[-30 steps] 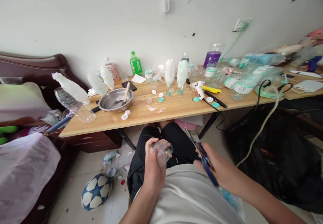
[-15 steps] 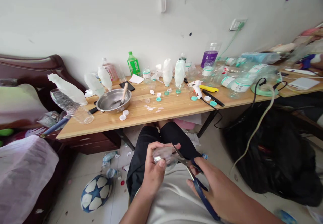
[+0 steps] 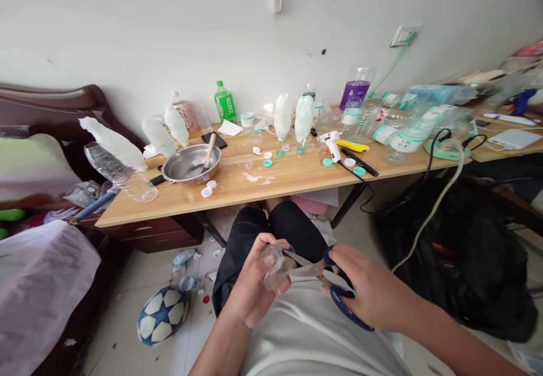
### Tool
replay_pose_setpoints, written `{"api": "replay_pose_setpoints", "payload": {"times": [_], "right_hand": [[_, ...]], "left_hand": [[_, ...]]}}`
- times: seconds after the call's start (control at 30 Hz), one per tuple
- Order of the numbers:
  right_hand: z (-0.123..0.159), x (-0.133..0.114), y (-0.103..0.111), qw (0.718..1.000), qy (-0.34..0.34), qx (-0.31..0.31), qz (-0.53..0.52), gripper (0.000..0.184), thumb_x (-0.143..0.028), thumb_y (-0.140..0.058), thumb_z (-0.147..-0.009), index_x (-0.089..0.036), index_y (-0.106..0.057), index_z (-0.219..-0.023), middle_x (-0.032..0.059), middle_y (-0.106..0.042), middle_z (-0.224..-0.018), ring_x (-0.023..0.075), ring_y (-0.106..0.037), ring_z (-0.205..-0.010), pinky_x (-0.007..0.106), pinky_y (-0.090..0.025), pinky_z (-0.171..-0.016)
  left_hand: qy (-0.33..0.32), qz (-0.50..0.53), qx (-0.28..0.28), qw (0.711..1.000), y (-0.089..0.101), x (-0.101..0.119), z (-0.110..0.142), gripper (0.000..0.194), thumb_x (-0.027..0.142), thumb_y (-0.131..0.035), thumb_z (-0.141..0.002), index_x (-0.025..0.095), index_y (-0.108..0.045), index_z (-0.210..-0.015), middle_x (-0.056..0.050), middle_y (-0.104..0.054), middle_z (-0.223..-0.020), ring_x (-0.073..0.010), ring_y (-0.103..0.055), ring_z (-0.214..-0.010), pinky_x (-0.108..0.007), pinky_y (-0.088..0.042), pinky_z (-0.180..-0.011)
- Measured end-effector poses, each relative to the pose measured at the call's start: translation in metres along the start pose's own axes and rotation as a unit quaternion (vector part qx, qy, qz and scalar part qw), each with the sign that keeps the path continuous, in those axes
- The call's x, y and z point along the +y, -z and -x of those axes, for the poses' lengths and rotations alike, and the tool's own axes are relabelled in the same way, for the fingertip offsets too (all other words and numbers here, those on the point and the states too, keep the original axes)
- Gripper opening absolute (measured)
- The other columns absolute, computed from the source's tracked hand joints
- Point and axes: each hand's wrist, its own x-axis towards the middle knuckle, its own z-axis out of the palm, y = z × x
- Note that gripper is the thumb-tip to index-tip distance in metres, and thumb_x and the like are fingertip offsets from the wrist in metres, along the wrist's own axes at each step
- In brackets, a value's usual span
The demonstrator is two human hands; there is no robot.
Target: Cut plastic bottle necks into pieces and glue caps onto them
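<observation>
Over my lap, my left hand (image 3: 253,280) is closed around a clear plastic bottle piece (image 3: 275,266), its fingers wrapped about the side. My right hand (image 3: 367,285) grips scissors (image 3: 335,294) by their dark blue handles. The scissor blades are spread and point left, reaching the right edge of the clear piece. Whether both blades lie across the plastic I cannot tell, since it is see-through and slightly blurred.
Ahead stands a wooden table (image 3: 237,192) with a metal bowl (image 3: 182,168), a glue gun (image 3: 332,144), a yellow utility knife (image 3: 352,146), bottle caps and several plastic bottles (image 3: 405,141). A ball (image 3: 163,315) lies on the floor at left, a black bag (image 3: 458,263) at right.
The clear piece has turned in my left hand, and that hand has tilted with its palm more upward. My right hand has shifted slightly; the scissor blades lie flatter and are parted wider.
</observation>
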Motion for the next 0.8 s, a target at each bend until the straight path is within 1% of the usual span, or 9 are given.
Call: {"api": "replay_pose_setpoints", "payload": {"times": [0.13,0.23,0.33,0.43,0.6,0.7,0.8], "right_hand": [[-0.008,0.009,0.017,0.998,0.039,-0.053,-0.005,0.011,-0.027,-0.06,-0.083,-0.022,-0.05,-0.085,0.0046,-0.057,-0.089,0.0194,-0.054,-0.08,0.03,-0.044,-0.07],[-0.011,0.012,0.023,0.996,0.046,-0.074,-0.007,0.014,-0.026,-0.063,-0.081,-0.022,-0.049,-0.082,0.003,-0.057,-0.085,0.0186,-0.054,-0.077,0.029,-0.043,-0.069],[-0.01,0.01,0.022,0.996,0.041,-0.077,0.007,0.015,-0.023,-0.062,-0.08,-0.023,-0.048,-0.078,0.0015,-0.056,-0.081,0.0176,-0.052,-0.073,0.028,-0.041,-0.067],[-0.009,0.005,0.018,0.997,0.025,-0.063,0.026,0.014,-0.021,-0.06,-0.08,-0.023,-0.047,-0.076,0.0011,-0.057,-0.078,0.0172,-0.052,-0.071,0.028,-0.038,-0.065],[-0.007,-0.003,0.012,0.998,0.009,-0.058,0.016,0.014,-0.02,-0.058,-0.08,-0.023,-0.047,-0.071,-0.0014,-0.057,-0.067,0.0144,-0.05,-0.059,0.027,-0.034,-0.058],[-0.007,-0.004,0.009,0.998,0.001,-0.055,0.022,0.016,-0.02,-0.059,-0.079,-0.023,-0.047,-0.069,-0.0009,-0.061,-0.066,0.0143,-0.051,-0.058,0.027,-0.032,-0.057],[-0.007,-0.003,0.004,0.998,-0.009,-0.052,0.028,0.016,-0.021,-0.058,-0.08,-0.023,-0.046,-0.068,-0.0006,-0.063,-0.066,0.0148,-0.054,-0.058,0.027,-0.03,-0.056]], "left_hand": [[0.086,0.034,-0.016,0.996,0.008,0.001,0.002,0.035,0.029,-0.077,-0.075,0.023,-0.057,-0.102,-0.011,-0.064,-0.107,-0.0165,-0.064,-0.078,-0.014,-0.037,-0.047],[0.126,0.068,-0.009,0.99,0.01,0.002,0.001,0.035,0.027,-0.077,-0.075,0.023,-0.058,-0.104,-0.013,-0.066,-0.106,-0.0152,-0.065,-0.073,-0.013,-0.037,-0.044],[0.149,0.103,0.004,0.983,0.007,0.003,0.001,0.035,0.028,-0.077,-0.074,0.023,-0.059,-0.103,-0.012,-0.066,-0.1,-0.0131,-0.064,-0.066,-0.012,-0.037,-0.043],[0.142,0.117,0.008,0.983,0.003,0.004,0.0,0.034,0.027,-0.076,-0.074,0.023,-0.059,-0.103,-0.01,-0.065,-0.097,-0.0119,-0.062,-0.065,-0.011,-0.038,-0.043],[0.113,0.107,0.016,0.988,0.002,0.003,-0.002,0.036,0.027,-0.076,-0.072,0.023,-0.058,-0.103,-0.008,-0.065,-0.095,-0.0115,-0.062,-0.065,-0.012,-0.04,-0.044],[0.106,0.109,0.019,0.988,0.002,0.002,-0.002,0.036,0.026,-0.076,-0.072,0.023,-0.057,-0.103,-0.008,-0.065,-0.095,-0.012,-0.062,-0.065,-0.015,-0.044,-0.048],[0.099,0.116,0.032,0.988,0.004,0.0,-0.003,0.035,0.026,-0.074,-0.075,0.023,-0.056,-0.105,-0.009,-0.066,-0.097,-0.0123,-0.062,-0.067,-0.015,-0.043,-0.048]]}}
